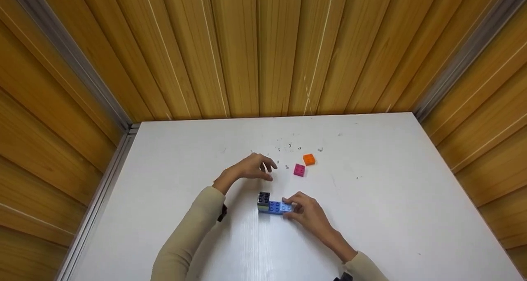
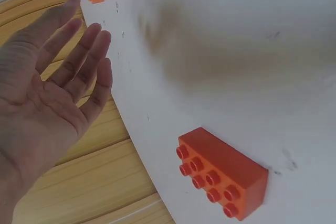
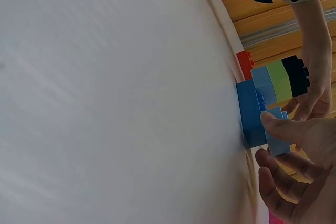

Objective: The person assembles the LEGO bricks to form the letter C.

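Observation:
My right hand (image 1: 311, 216) pinches a light blue toy brick (image 3: 278, 132) between thumb and fingers, at the right end of a long blue brick (image 3: 251, 113) lying on the table. On the blue brick's other end stands a stack: a light blue brick (image 3: 264, 85) at the bottom, a lime green brick (image 3: 279, 81) in the middle and a black brick (image 1: 264, 197) on top. Beyond that stack, my left hand (image 1: 251, 166) hovers over the table with loosely bent fingers and holds nothing. Its fingertips point toward a pink brick (image 1: 299, 170) and an orange brick (image 1: 309, 159).
A red brick (image 2: 223, 174) with two rows of studs lies on the white table (image 1: 370, 207), hidden by the left arm in the head view. Wood-patterned walls (image 1: 263, 50) rise behind the table and at both sides. Dark specks mark the tabletop.

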`<state>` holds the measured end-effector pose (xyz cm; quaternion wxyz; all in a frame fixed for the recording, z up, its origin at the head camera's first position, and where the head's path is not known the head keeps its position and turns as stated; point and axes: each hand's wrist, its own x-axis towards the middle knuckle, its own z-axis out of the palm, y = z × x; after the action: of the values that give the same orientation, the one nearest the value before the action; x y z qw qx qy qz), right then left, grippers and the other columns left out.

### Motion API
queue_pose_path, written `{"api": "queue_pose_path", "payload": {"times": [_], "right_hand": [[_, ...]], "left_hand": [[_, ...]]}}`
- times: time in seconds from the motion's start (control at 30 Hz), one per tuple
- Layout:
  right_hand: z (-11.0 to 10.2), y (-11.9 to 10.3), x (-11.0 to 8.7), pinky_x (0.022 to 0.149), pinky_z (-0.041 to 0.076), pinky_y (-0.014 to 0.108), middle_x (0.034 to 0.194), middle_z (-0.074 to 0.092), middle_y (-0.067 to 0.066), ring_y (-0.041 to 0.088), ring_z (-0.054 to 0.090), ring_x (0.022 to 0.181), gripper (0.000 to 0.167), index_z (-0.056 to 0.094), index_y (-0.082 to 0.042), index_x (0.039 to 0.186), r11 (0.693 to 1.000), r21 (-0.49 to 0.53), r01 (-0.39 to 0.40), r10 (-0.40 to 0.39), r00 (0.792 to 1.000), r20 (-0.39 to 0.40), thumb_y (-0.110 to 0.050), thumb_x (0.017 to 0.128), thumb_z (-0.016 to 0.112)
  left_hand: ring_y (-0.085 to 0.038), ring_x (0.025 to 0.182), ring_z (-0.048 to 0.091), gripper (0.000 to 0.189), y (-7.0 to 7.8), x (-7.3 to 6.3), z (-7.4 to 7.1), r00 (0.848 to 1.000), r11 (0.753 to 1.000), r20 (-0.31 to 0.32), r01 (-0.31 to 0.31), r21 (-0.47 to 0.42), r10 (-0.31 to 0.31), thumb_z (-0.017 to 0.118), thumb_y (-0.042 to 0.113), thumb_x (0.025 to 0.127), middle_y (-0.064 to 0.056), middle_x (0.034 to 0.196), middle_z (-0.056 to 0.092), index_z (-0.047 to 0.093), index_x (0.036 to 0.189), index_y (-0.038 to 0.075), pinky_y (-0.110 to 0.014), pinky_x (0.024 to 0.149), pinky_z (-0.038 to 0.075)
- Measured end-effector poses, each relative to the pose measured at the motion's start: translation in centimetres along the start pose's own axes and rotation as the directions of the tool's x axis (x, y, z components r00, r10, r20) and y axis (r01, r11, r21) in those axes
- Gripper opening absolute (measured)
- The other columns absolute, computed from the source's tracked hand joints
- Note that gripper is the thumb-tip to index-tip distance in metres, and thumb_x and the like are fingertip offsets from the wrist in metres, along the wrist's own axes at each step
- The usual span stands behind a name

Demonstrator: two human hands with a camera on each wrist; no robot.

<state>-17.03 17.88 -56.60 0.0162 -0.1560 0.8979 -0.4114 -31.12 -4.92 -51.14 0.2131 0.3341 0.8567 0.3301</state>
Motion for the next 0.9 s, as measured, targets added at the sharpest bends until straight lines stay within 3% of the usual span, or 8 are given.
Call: {"api": "queue_pose_path", "payload": {"times": [0.2, 0.47, 0.6, 0.73, 0.9], "right_hand": [[0.2, -0.1, -0.3, 0.073, 0.052, 0.019, 0.099, 0.07, -0.002, 0.011, 0.06, 0.079, 0.036, 0.077, -0.01, 0.116, 1.0, 0.004, -0.021, 0.021, 1.0, 0.011, -0.011, 0.081, 0.085], [0.9, -0.3, -0.3, 0.071, 0.051, 0.019, 0.097, 0.071, -0.001, 0.004, 0.057, 0.077, 0.035, 0.078, -0.01, 0.113, 1.0, 0.017, 0.011, -0.011, 1.0, 0.003, -0.013, 0.079, 0.086], [1.3, -0.4, -0.2, 0.071, 0.05, 0.019, 0.098, 0.071, 0.0, 0.005, 0.057, 0.077, 0.035, 0.078, -0.01, 0.113, 0.999, 0.042, 0.025, -0.025, 1.0, 0.008, -0.013, 0.079, 0.086], [1.7, -0.6, -0.1, 0.071, 0.051, 0.019, 0.098, 0.071, 0.0, 0.006, 0.058, 0.078, 0.036, 0.078, -0.01, 0.114, 0.998, 0.06, 0.028, -0.03, 0.999, 0.034, -0.011, 0.079, 0.086], [1.7, -0.5, 0.1, 0.072, 0.053, 0.02, 0.099, 0.07, -0.001, 0.006, 0.059, 0.079, 0.034, 0.077, -0.011, 0.113, 0.998, 0.051, 0.029, -0.031, 0.999, 0.038, -0.01, 0.08, 0.086]], "left_hand": [[-0.036, 0.121, 0.065, 0.049, 0.7, 2.6, 0.9, 0.993, 0.999, 0.11, 0.032, 0.023, -0.035, 0.072, 0.011, 0.095, -0.022, 0.136, 0.064, 0.059, 0.142, 0.006, -0.047, 0.103, 0.053], [-0.032, 0.129, 0.059, 0.051, 1.6, 4.4, 2.5, 0.992, 0.997, 0.121, 0.032, 0.073, -0.041, 0.069, 0.014, 0.097, -0.016, 0.142, 0.062, 0.057, 0.147, 0.015, -0.045, 0.112, 0.046], [-0.031, 0.128, 0.059, 0.051, 1.4, 4.3, 2.9, 0.993, 0.995, 0.108, 0.044, 0.09, -0.054, 0.07, 0.015, 0.097, -0.012, 0.144, 0.061, 0.058, 0.146, 0.016, -0.044, 0.11, 0.047], [-0.034, 0.128, 0.058, 0.049, 0.8, 3.4, 2.9, 0.996, 0.994, 0.082, 0.02, 0.103, -0.028, 0.069, 0.012, 0.096, -0.014, 0.142, 0.062, 0.059, 0.144, 0.009, -0.046, 0.112, 0.045], [-0.035, 0.125, 0.061, 0.041, 0.0, 2.3, 2.9, 1.0, 0.995, -0.012, 0.024, 0.096, -0.023, 0.071, 0.009, 0.094, -0.015, 0.134, 0.068, 0.065, 0.135, 0.003, -0.048, 0.111, 0.045]]}}
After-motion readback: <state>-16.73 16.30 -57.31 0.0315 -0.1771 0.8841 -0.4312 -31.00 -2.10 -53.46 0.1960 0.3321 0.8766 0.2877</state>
